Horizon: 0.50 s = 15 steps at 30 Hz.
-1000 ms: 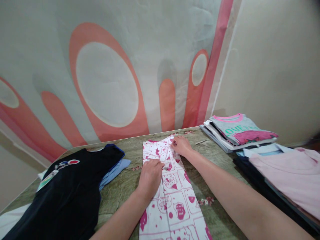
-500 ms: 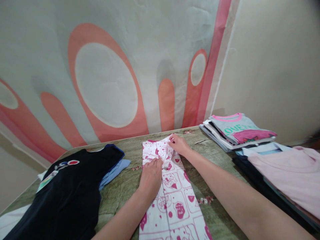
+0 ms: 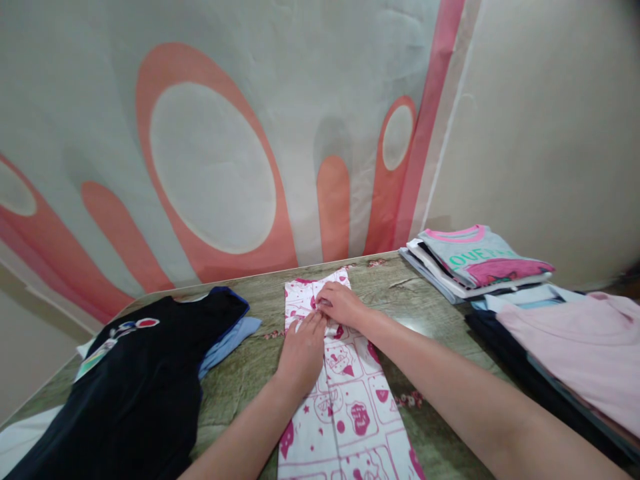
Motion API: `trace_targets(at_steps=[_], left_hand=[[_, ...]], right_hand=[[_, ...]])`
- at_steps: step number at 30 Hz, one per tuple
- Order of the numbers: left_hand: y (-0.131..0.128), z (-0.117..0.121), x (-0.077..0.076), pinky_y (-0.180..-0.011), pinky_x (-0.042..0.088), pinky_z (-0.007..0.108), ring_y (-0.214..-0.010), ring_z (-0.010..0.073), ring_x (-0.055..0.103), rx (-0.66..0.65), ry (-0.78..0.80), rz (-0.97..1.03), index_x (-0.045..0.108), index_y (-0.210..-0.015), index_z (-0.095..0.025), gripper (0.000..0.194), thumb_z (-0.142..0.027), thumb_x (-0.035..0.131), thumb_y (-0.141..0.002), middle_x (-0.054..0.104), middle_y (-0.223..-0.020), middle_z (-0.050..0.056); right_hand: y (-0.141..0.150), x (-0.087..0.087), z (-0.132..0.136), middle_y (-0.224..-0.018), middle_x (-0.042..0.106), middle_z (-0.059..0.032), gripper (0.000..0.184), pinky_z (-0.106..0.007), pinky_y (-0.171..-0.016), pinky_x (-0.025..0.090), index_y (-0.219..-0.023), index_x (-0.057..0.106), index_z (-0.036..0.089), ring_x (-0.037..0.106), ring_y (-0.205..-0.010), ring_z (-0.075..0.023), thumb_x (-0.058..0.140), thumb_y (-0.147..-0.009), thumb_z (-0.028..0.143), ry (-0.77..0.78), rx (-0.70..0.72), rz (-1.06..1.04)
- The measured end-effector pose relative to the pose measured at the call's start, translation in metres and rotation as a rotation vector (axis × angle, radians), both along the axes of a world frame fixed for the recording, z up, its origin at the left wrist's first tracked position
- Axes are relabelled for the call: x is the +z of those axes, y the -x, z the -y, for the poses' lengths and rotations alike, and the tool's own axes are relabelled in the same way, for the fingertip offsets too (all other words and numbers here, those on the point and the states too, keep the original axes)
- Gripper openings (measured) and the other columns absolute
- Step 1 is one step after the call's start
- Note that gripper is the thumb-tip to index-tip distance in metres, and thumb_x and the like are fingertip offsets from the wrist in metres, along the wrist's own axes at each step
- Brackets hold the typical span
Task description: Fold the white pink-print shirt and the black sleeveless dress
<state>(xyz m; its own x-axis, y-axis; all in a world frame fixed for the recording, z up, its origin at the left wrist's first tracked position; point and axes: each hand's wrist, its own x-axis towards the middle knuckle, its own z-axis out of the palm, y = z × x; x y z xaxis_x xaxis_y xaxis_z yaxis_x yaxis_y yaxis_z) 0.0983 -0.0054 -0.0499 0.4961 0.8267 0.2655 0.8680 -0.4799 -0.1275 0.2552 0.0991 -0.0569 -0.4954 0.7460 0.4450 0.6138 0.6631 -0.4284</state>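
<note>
A white shirt with a pink printed pattern (image 3: 345,400) lies on the table in front of me, its sides folded in to a long narrow strip with the collar at the far end. My left hand (image 3: 303,350) rests flat on it below the collar, fingers stretched out. Just above, my right hand (image 3: 341,303) has its fingers bent down onto the upper part of the shirt, close to my left fingertips. The right fingertips are partly hidden, so whether they pinch cloth is unclear.
On the left, a black shirt (image 3: 135,393) lies over a light blue garment (image 3: 230,340). At the back right is a folded stack with a grey shirt (image 3: 485,257) on top; a pink shirt (image 3: 575,347) tops a nearer pile. A wall (image 3: 300,100) stands behind the table (image 3: 240,400).
My right hand has moved left and nearer from the shirt's far right corner to its middle, beside my left hand. The left hand has stayed nearly still.
</note>
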Motion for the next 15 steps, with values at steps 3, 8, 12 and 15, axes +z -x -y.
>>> trace_targets(at_steps=[3,8,12,15], left_hand=[[0.000,0.000,0.003,-0.105,0.033,0.043,-0.127,0.0246,0.048,-0.015,-0.004,0.008,0.053,-0.131,-0.015,0.043,-0.010,0.040,-0.090,0.054,-0.137,0.012],[0.001,0.001,0.005,-0.103,0.035,0.044,-0.125,0.0257,0.050,-0.015,0.016,0.021,0.055,-0.128,-0.013,0.040,-0.011,0.041,-0.090,0.056,-0.134,0.013],[0.001,0.004,0.010,-0.104,0.036,0.043,-0.126,0.0254,0.049,-0.045,0.020,0.049,0.057,-0.125,-0.014,0.040,-0.009,0.042,-0.089,0.057,-0.133,0.012],[0.001,0.008,0.016,-0.101,0.040,0.041,-0.118,0.0242,0.054,-0.083,0.047,0.091,0.061,-0.119,-0.015,0.037,-0.008,0.044,-0.087,0.063,-0.126,0.010]], right_hand=[[0.003,-0.003,0.001,-0.094,0.061,-0.0029,0.011,-0.030,-0.087,0.040,-0.091,0.070,0.023,0.054,-0.096,-0.0179,0.066,-0.081,0.020,0.021,-0.018,-0.014],[-0.001,-0.001,0.001,-0.096,0.059,-0.0032,0.016,-0.031,-0.089,0.040,-0.096,0.070,0.024,0.053,-0.097,-0.0185,0.068,-0.082,0.030,0.022,-0.025,-0.005],[-0.002,-0.001,0.001,-0.099,0.058,-0.0038,0.018,-0.033,-0.091,0.038,-0.099,0.070,0.025,0.051,-0.099,-0.0192,0.067,-0.083,0.035,0.017,-0.027,0.030],[-0.002,-0.002,0.001,-0.102,0.057,-0.0038,0.020,-0.034,-0.092,0.037,-0.101,0.069,0.026,0.050,-0.101,-0.0197,0.066,-0.084,0.037,0.009,-0.033,0.046]])
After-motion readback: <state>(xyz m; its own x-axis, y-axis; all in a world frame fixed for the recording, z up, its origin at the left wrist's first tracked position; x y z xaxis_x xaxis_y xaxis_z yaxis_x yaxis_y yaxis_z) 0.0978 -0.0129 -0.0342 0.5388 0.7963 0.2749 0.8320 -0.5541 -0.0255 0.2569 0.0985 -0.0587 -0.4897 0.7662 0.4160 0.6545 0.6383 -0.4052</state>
